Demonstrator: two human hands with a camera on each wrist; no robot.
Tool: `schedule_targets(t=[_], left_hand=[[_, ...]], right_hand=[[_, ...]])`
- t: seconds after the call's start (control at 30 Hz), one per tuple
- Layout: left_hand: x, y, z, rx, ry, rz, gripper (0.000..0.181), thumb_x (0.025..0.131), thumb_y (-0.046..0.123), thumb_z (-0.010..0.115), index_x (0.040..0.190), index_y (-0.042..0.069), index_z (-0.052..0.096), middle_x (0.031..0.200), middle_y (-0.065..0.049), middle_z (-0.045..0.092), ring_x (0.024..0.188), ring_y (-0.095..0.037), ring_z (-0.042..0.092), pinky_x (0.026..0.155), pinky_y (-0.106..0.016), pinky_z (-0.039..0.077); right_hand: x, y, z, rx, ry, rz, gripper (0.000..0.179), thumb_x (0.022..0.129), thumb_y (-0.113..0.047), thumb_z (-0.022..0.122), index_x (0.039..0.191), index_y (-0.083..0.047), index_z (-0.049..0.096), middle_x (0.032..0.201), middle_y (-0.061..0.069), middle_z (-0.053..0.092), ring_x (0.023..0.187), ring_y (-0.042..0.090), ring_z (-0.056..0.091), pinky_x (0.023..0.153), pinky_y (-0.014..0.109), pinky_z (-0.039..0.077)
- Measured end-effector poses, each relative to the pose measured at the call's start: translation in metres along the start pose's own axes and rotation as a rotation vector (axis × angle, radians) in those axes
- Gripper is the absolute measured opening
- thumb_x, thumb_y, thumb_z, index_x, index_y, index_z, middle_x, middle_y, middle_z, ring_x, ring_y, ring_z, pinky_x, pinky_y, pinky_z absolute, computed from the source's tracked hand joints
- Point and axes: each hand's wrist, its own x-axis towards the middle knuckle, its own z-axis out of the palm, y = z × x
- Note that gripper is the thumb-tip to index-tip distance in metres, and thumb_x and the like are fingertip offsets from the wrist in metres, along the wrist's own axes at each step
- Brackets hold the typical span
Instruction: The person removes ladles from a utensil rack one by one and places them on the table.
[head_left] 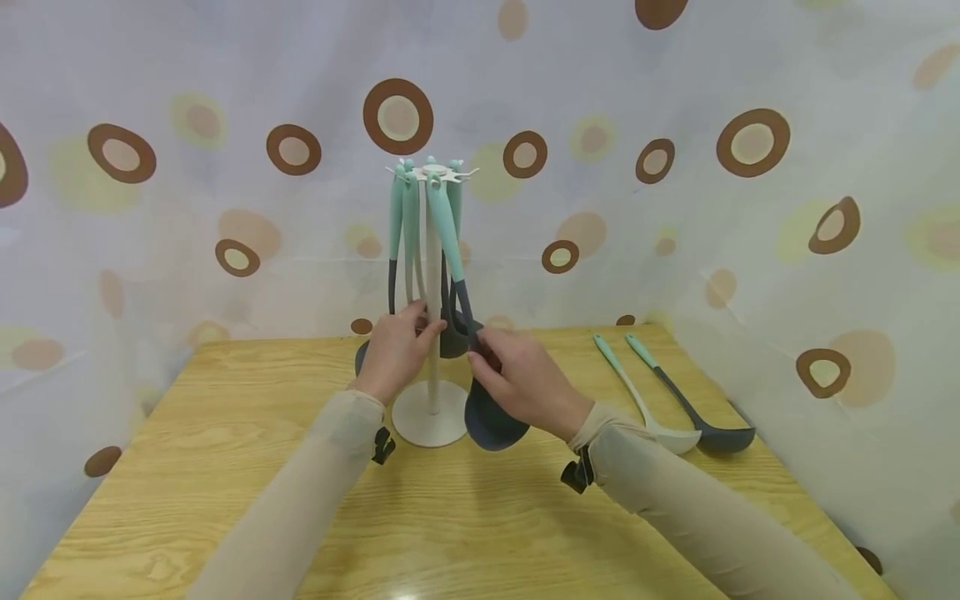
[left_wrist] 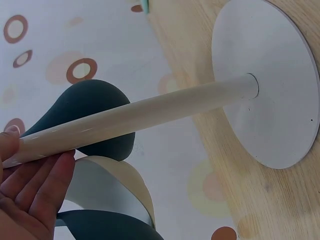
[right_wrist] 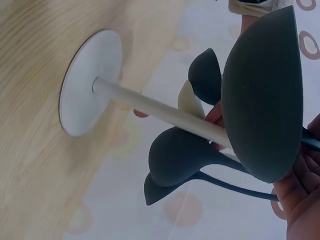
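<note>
A white utensil stand [head_left: 416, 421] with a round base, an upright pole and a hooked top rises from the table. My left hand [head_left: 393, 350] grips its pole, thumb on one side and fingers on the other. My right hand [head_left: 536, 383] holds a dark ladle [head_left: 491, 425] by its neck, just above the bowl; the mint handle slants up to a hook at the top. Other mint-handled utensils hang around the pole, among them a dark one [left_wrist: 95, 100] and a pale one [left_wrist: 107, 187] in the left wrist view. Their bowls are partly hidden by my hands.
On the right of the wooden table [head_left: 225, 467] lie a white ladle [head_left: 671, 439] and a dark ladle [head_left: 723, 440], side by side with mint handles pointing away. A patterned curtain [head_left: 315, 75] hangs behind the table and along its sides.
</note>
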Motion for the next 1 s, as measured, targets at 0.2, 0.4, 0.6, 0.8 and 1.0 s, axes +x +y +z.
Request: schedule_targets(t=[0.2, 0.4, 0.6, 0.8, 1.0], left_hand=[[0.000, 0.000, -0.001, 0.001, 0.005, 0.003, 0.026, 0.102, 0.035, 0.060, 0.112, 0.011, 0.062, 0.106, -0.011, 0.075, 0.094, -0.027, 0.074, 0.079, -0.043, 0.060], [-0.001, 0.000, 0.003, -0.007, 0.005, 0.020, 0.026, 0.102, 0.036, 0.059, 0.112, 0.011, 0.063, 0.105, -0.011, 0.075, 0.095, -0.027, 0.073, 0.080, -0.043, 0.060], [0.001, 0.000, 0.006, -0.007, 0.015, 0.015, 0.026, 0.102, 0.035, 0.060, 0.110, 0.012, 0.063, 0.105, -0.010, 0.076, 0.096, -0.028, 0.074, 0.081, -0.044, 0.060], [0.001, 0.001, 0.004, -0.022, -0.008, -0.016, 0.028, 0.102, 0.035, 0.059, 0.115, 0.011, 0.062, 0.110, -0.010, 0.075, 0.101, -0.029, 0.073, 0.084, -0.046, 0.060], [0.001, 0.000, 0.003, -0.016, -0.014, -0.027, 0.029, 0.102, 0.035, 0.059, 0.117, 0.010, 0.062, 0.110, -0.011, 0.075, 0.101, -0.028, 0.073, 0.085, -0.045, 0.060]], right_hand=[[-0.001, -0.017, 0.002, 0.026, 0.012, 0.020, 0.007, 0.098, -0.013, 0.060, 0.091, -0.010, 0.061, 0.070, -0.005, 0.052, 0.057, 0.005, 0.044, 0.051, 0.021, 0.040], [-0.013, -0.035, -0.006, 0.016, 0.020, 0.026, 0.008, 0.098, -0.013, 0.062, 0.091, -0.011, 0.061, 0.073, -0.004, 0.054, 0.057, 0.005, 0.045, 0.052, 0.020, 0.041], [-0.021, -0.037, -0.027, 0.015, -0.040, 0.133, 0.009, 0.101, -0.016, 0.058, 0.093, -0.013, 0.061, 0.073, -0.005, 0.054, 0.057, 0.006, 0.045, 0.053, 0.024, 0.041], [-0.028, -0.004, -0.051, 0.065, -0.246, 0.371, 0.018, 0.106, -0.019, 0.048, 0.092, -0.013, 0.057, 0.074, 0.000, 0.053, 0.059, 0.013, 0.048, 0.056, 0.030, 0.041], [-0.034, 0.049, -0.063, 0.100, -0.445, 0.566, 0.022, 0.107, -0.020, 0.043, 0.099, -0.006, 0.058, 0.077, 0.009, 0.063, 0.063, 0.018, 0.058, 0.056, 0.033, 0.045]])
